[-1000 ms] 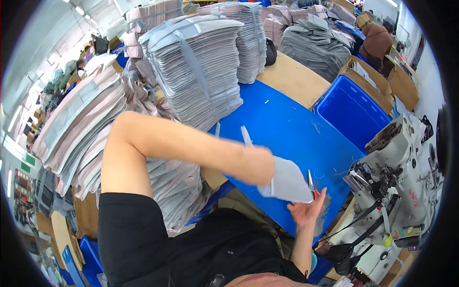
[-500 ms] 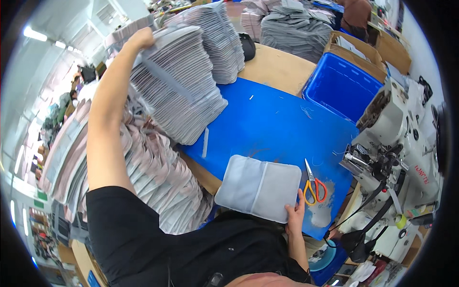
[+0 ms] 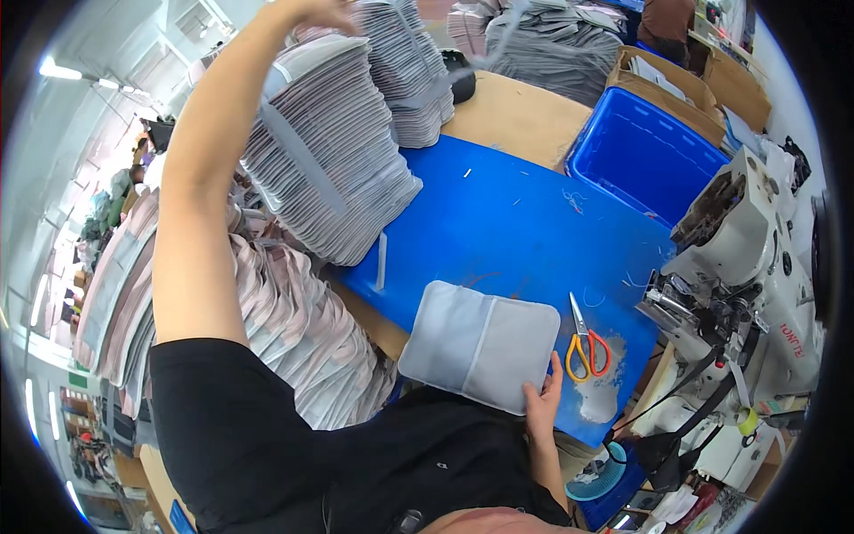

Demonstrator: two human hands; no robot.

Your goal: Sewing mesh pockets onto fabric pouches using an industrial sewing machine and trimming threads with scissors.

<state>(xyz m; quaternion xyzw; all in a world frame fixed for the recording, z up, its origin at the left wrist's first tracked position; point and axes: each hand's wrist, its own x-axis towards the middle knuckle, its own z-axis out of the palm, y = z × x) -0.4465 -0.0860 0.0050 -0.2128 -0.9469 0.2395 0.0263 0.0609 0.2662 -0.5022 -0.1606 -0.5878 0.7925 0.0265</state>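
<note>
My left hand [image 3: 325, 16] is raised at the top left above tall stacks of grey padded pieces [image 3: 329, 151]; its fingers are smeared by motion. A grey strip [image 3: 480, 58], also blurred, crosses the air to its right. My right hand [image 3: 543, 396] grips the right edge of a grey rectangular pouch [image 3: 476, 347] with a band across it, lying at the near side of the blue work mat [image 3: 534, 240]. Just right of the pouch lie scissors [image 3: 589, 351] with orange and yellow handles. A loose pale strip [image 3: 381, 262] lies by the stack.
A crumpled pile of pink and grey pieces [image 3: 294, 338] is at left. A blue bin [image 3: 640, 156] and cardboard boxes [image 3: 676, 93] stand behind the mat. A sewing machine [image 3: 747, 276] stands at right. A person in brown [image 3: 663, 27] is at the far back.
My left arm has swung from across the mat up over the stacks and still higher. The pouch now lies flatter in my right hand. A blurred strip has appeared in the air.
</note>
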